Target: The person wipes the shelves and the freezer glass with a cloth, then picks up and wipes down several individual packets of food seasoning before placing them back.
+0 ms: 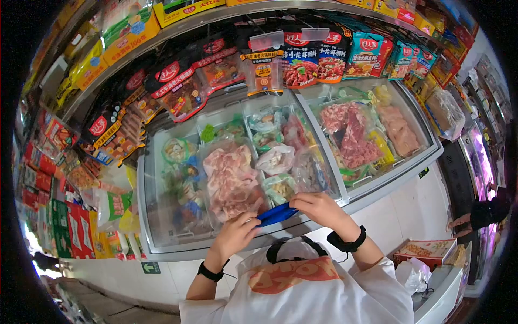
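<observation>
A: Main thing, quick?
B: Blue folded strip [278, 214], cloth or plastic, couldn't tell. It was up at the near rim of the glass-topped chest freezer [178, 250]; contact with the rim was unclear.
A: Hands?
B: Both grasping it. Left hand [237, 232] pinched one end, right hand [319, 209] pinched the other, fingertips only. Probably that spread grip kept it drawn out lengthwise.
A: Under the glass?
B: Pale sliced meat [232, 173] and bagged goods; redder meat [353, 135] in the section to the right. Likely laid face-up so it showed through the lid.
A: Behind?
B: Hotpot seasoning packets [175, 89] and crayfish seasoning packets [299, 59] hung along the far side, fronts outward, presumably for reading labels from the aisle.
A: Rest?
B: Printed carton [426, 249] near the lower right, crumpled plastic bag [415, 275] just beside it. Another person [488, 213], dark clothing, was at the right edge, well apart.
</observation>
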`<state>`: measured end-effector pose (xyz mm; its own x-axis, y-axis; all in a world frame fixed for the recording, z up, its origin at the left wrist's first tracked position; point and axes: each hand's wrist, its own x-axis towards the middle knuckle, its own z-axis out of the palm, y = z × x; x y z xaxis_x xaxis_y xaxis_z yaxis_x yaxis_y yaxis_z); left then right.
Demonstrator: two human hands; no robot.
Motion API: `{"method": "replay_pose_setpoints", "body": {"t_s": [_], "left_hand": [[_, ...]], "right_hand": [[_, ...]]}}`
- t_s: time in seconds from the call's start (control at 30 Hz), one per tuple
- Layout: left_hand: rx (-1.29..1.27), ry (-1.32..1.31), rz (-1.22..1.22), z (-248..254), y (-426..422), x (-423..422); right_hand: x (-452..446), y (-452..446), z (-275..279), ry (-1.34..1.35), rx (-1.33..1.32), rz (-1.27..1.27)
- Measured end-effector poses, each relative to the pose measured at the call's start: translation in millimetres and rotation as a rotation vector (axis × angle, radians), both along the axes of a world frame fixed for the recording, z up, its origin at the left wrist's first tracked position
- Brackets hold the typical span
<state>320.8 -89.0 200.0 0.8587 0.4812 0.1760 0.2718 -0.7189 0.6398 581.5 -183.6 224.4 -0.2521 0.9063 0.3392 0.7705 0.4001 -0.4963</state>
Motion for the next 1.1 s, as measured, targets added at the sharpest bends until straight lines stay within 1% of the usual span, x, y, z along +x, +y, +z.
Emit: {"method": "replay_pose_setpoints", "body": {"t_s": [0.03, 0.07, 0.13, 0.17, 0.2, 0.23, 0.27, 0.33, 0.37, 0.4, 0.47, 0.5, 0.53, 0.6, 0.63, 0.7, 0.73, 0.8, 0.83, 0.9, 0.93, 0.97, 1.03, 1.07, 1.1], "left_hand": [[0.107, -0.016, -0.006, 0, 1, 0], [0.108, -0.017, -0.009, 2, 3, 0], [0.219, -0.13, 0.142, 8, 8, 3], [0.211, -0.128, 0.138, 3, 13, 6], [0.221, 0.036, 0.13, -6, 19, 10], [0.241, 0.195, 0.119, -7, 23, 14], [0.257, 0.185, 0.116, -4, 28, 17], [0.305, 0.053, 0.223, 6, 30, 21], [0.301, -0.008, 0.221, 18, 33, 21], [0.293, -0.002, 0.223, 20, 36, 18], [0.374, 0.006, 0.038, 25, 41, 15], [0.354, -0.099, 0.043, 28, 42, 15], [0.357, -0.101, 0.043, 32, 43, 15], [0.248, -0.164, 0.13, 37, 42, 13], [0.241, -0.16, 0.134, 34, 41, 12], [0.369, -0.066, 0.062, 31, 47, 15], [0.376, -0.07, 0.063, 36, 48, 18], [0.075, -0.064, 0.266, 43, 40, 19], [0.069, -0.06, 0.271, 38, 37, 16], [0.245, 0.097, 0.09, 22, 40, 16], [0.339, 0.174, -0.003, 22, 43, 17], [0.341, 0.173, -0.001, 23, 44, 17], [0.233, 0.051, 0.016, 27, 39, 13], [0.178, -0.008, 0.024, 28, 37, 11], [0.175, -0.005, 0.024, 27, 38, 10]], "right_hand": [[0, -1, 1, -0.034, -0.011, -0.005], [0, -1, 1, -0.035, -0.009, -0.008], [1, -2, 0, 0.221, 0.097, -0.052], [3, 2, -13, 0.223, 0.09, -0.057], [8, 12, -35, 0.13, 0.006, -0.059], [8, 21, -39, 0.033, -0.067, -0.06], [7, 23, -38, 0.026, -0.051, -0.067], [3, 21, -31, 0.207, 0.037, -0.151], [4, 21, -21, 0.258, 0.073, -0.154], [5, 20, -15, 0.262, 0.065, -0.153], [8, 21, -4, 0.085, 0.148, -0.148], [8, 20, 1, 0.099, 0.189, -0.156], [9, 20, 5, 0.097, 0.192, -0.156], [10, 18, 8, 0.167, 0.189, -0.154], [9, 18, 5, 0.17, 0.181, -0.152], [10, 24, 2, 0.101, 0.19, -0.143], [11, 27, 4, 0.097, 0.198, -0.142], [8, 24, 3, 0.182, 0.198, -0.152], [5, 23, -2, 0.185, 0.191, -0.148], [3, 29, -11, 0.051, 0.158, -0.077], [2, 31, -9, 0.048, 0.165, -0.074], [0, 30, -7, 0.084, 0.188, -0.118], [-1, 27, -3, 0.175, 0.22, -0.193], [2, 27, -5, 0.178, 0.216, -0.193], [5, 27, -9, 0.14, 0.184, -0.202]]}}
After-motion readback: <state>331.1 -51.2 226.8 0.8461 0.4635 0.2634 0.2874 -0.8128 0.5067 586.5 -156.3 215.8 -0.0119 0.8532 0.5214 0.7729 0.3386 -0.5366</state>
